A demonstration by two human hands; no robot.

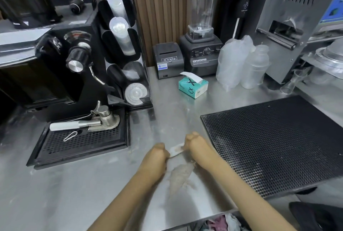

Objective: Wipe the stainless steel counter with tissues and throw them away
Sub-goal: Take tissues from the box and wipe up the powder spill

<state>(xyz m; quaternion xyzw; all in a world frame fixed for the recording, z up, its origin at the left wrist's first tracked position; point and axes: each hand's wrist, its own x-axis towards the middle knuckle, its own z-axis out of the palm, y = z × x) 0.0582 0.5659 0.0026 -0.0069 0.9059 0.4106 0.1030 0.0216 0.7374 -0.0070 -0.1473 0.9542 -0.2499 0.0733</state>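
**A:** Hidden, cropped or unclear?

**B:** Espresso machine (46,63): cropped at the left edge. Grey machine (289,26): far right, cropped at the top. Bin (222,220): under the near counter edge, only a sliver showing, contents a jumble not possible to identify. Fingertips of left hand (157,153) and right hand (194,143): tucked under, out of sight. Tissue: motion-blurred.

**A:** Surface and room?

**B:** Stainless steel counter (167,115): scuffed, dully reflective. Ribbed wood-tone wall panel (161,17): behind it. Black bar mat (278,143): on the right half. Black drip tray (81,143): at left, portafilter (89,122) lying across it. Cup dispenser (120,45): upright beside the espresso machine. Blender (201,52) and receipt printer (168,60): side by side at the back. Clear bottles (241,63): right of the blender. Teal tissue box (193,86): in front of the blender, one sheet sticking up.

**A:** Task item against the hands?

**B:** Left hand: curled into a fist, gripping one end of a white tissue strip (175,152). Right hand: likewise curled, gripping the other end. Strip: stretched between the two, over bare counter between drip tray and bar mat. Greyish crumpled wad (181,175): just nearer than the strip, between the forearms. Lying on the steel or hanging from the strip: not possible to tell.
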